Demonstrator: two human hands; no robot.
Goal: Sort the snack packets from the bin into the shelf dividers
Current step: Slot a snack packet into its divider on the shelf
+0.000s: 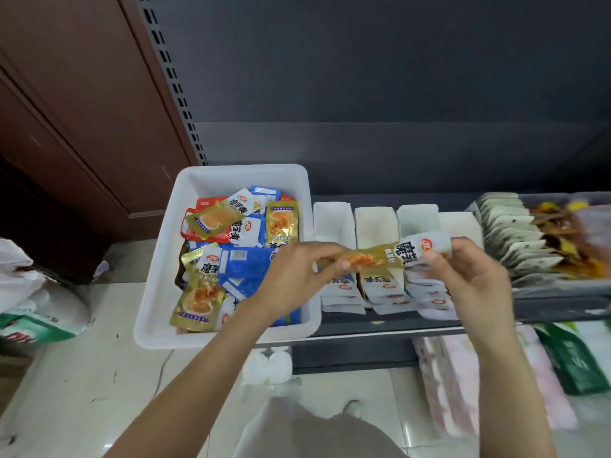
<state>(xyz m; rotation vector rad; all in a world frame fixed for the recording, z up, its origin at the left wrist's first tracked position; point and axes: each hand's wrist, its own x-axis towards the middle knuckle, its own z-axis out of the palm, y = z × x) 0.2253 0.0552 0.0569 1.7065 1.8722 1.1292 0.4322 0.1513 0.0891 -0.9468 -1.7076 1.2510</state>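
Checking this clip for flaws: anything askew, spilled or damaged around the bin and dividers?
Nothing looks damaged or spilled. Packets lie jumbled in the bin, as expected before sorting. Both hands, left and right, hold one gold packet by its ends above the dividers.

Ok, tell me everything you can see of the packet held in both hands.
The packet is a long, glossy foil sachet, gold at its left end with an orange food picture, white at its right with black characters and a red logo. It lies level above the dividers, pinched at either end by the left hand and right hand.
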